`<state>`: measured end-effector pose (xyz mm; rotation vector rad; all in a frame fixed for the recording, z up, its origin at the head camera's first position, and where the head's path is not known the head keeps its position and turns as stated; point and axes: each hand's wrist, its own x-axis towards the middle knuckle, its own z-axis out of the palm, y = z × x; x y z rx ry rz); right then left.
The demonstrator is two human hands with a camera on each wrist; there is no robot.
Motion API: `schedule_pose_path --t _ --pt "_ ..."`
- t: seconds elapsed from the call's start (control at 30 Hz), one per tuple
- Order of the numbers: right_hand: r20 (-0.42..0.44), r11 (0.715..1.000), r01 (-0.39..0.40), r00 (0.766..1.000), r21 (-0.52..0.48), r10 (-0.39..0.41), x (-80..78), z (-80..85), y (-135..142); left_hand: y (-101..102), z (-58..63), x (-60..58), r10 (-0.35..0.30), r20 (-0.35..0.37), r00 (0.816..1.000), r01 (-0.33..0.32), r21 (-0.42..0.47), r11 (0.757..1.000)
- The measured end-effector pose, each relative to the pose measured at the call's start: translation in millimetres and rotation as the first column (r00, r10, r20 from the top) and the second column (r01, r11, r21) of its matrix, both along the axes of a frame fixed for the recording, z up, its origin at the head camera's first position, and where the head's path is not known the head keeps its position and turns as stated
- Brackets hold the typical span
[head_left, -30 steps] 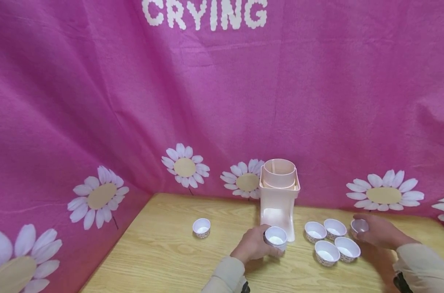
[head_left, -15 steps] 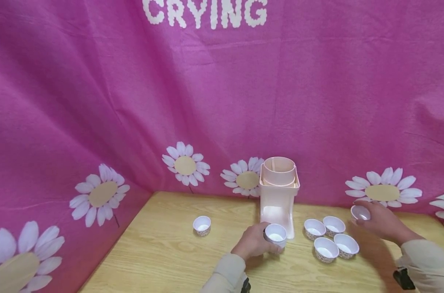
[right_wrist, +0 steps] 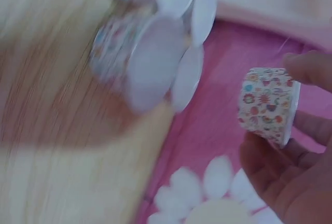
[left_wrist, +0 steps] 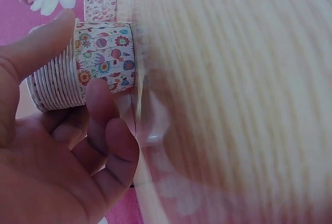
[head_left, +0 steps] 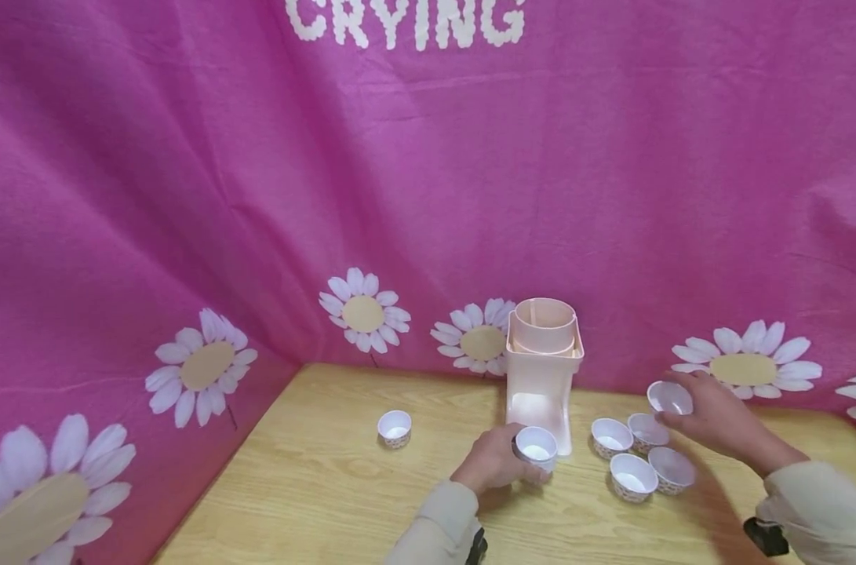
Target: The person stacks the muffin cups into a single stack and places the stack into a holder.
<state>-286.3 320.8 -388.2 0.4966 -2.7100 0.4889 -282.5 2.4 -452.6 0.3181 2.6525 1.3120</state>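
My left hand [head_left: 494, 461] grips a stack of nested paper cupcake cups [head_left: 537, 447] in front of the pale pink dispenser. In the left wrist view the flower-printed stack [left_wrist: 104, 60] shows many rims, with the thumb over it and fingers curled below. My right hand [head_left: 717, 420] pinches one paper cupcake cup [head_left: 670, 399] by its sides, raised above the table. The right wrist view shows this floral cup [right_wrist: 267, 105] between thumb and fingers. Just below it, several matching cups [head_left: 633, 477] stand upright in a tight cluster.
The pale pink dispenser [head_left: 539, 380], with a round tube on top and an open front, stands near the table's back edge. A lone cup [head_left: 395, 429] sits to the left on the wooden table [head_left: 307, 471]. A magenta daisy cloth [head_left: 399, 196] hangs behind.
My right hand has lifted its cup off the table and moved it left, over the back of the cluster. The left hand keeps holding the stack in about the same place.
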Motion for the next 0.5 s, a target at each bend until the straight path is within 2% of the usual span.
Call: schedule_pose_path --t 0.13,0.33,0.5 --pt "0.033 0.999 -0.033 0.999 0.007 0.033 11.5 7.2 -22 1 0.0 -3.8 -0.009 0.006 1.0 0.008 0.026 1.0" --pt "0.029 0.996 -0.085 0.996 0.013 0.084 27.8 7.3 -57 1 0.8 -4.8 0.004 -0.011 1.0 -0.004 0.011 1.0" --pt "0.005 0.989 -0.147 0.989 -0.002 0.147 33.1 6.9 -85 -2 -0.1 -3.1 -0.001 -0.036 0.999 0.001 0.003 1.0"
